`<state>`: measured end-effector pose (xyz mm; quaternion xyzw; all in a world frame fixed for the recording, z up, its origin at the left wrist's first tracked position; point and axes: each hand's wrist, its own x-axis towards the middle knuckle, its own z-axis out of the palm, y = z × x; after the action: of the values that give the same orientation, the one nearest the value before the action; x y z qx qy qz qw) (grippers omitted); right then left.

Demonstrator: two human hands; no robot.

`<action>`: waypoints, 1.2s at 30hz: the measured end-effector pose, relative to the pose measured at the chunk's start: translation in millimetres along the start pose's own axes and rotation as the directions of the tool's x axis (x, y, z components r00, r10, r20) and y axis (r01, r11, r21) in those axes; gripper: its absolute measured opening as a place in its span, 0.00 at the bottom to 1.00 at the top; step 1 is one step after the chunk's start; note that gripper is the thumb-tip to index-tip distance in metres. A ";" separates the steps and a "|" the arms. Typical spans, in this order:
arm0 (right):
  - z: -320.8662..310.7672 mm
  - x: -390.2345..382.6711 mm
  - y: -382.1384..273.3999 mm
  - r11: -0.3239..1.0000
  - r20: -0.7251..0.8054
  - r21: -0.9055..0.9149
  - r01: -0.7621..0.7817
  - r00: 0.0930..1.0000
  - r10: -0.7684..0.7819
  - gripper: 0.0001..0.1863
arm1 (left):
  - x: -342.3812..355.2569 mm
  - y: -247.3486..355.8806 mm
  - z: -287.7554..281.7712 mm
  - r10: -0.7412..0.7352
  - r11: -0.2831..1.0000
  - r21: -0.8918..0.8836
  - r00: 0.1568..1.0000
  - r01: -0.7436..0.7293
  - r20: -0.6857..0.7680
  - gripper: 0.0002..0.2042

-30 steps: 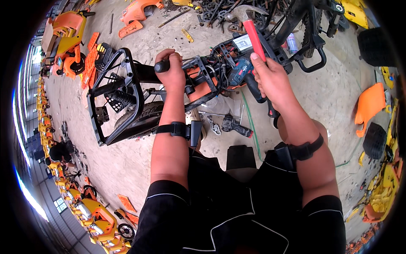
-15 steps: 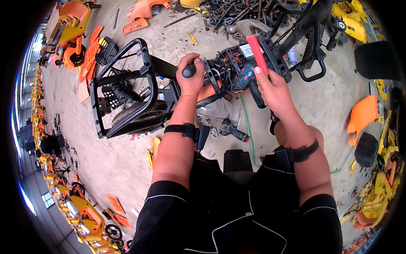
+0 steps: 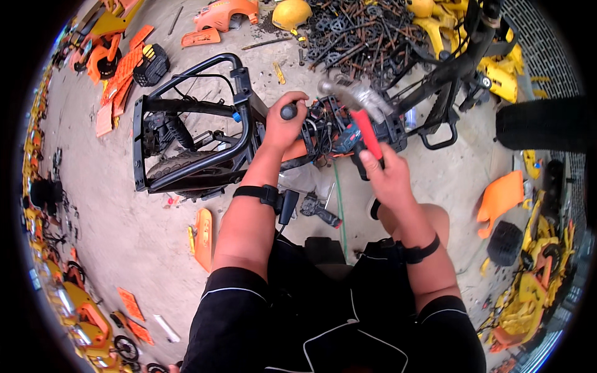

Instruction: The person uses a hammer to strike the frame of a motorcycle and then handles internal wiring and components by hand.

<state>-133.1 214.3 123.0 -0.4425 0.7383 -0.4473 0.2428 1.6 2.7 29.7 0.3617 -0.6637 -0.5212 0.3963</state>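
Note:
My left hand [image 3: 285, 129] is closed around an upright tool with a black handle [image 3: 288, 111]. Only its rounded top end shows; the lower part is hidden by the fist and the frame. In my right hand [image 3: 390, 177] is a hammer [image 3: 368, 133] with a red handle. Its metal head, smeared by motion, hangs to the right of the black handle, apart from it. Below both hands lies a black vehicle frame [image 3: 245, 102] with wiring and an orange part in its middle. A blue cordless drill [image 3: 347, 138] rests on the frame, beneath the hammer.
A grey cordless power tool [image 3: 320, 210] lies on the floor near my knees, beside a plastic bag. Rusty metal parts [image 3: 364, 37] are heaped behind the frame. Orange panels [image 3: 203, 239] and a yellow helmet-like piece [image 3: 291, 13] lie around. A black tyre [image 3: 541, 123] stands at the right.
The hammer has swung down and leftward, its head now nearer the black handle. My left hand keeps its grip. The whole view has shifted slightly.

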 end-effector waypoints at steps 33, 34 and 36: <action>-6.5 -24.7 -29.2 0.992 -0.097 0.057 -0.111 0.989 0.116 0.14 | -2.2 5.8 -3.8 0.093 0.992 -0.088 0.995 -0.089 0.037 0.04; -5.2 -24.4 -28.1 0.970 -0.072 0.165 -0.180 0.978 0.194 0.14 | -6.0 15.9 -5.2 0.050 0.993 -0.109 0.998 -0.047 0.024 0.05; -4.2 -22.1 -14.8 0.945 -0.072 0.247 -0.216 0.968 0.240 0.15 | -2.8 6.2 -2.5 0.102 0.994 -0.024 0.994 -0.102 -0.034 0.05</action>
<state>-119.0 232.2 137.1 -0.2985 0.7371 -0.5231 0.3064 4.6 5.4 35.7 0.3309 -0.6679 -0.5026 0.4380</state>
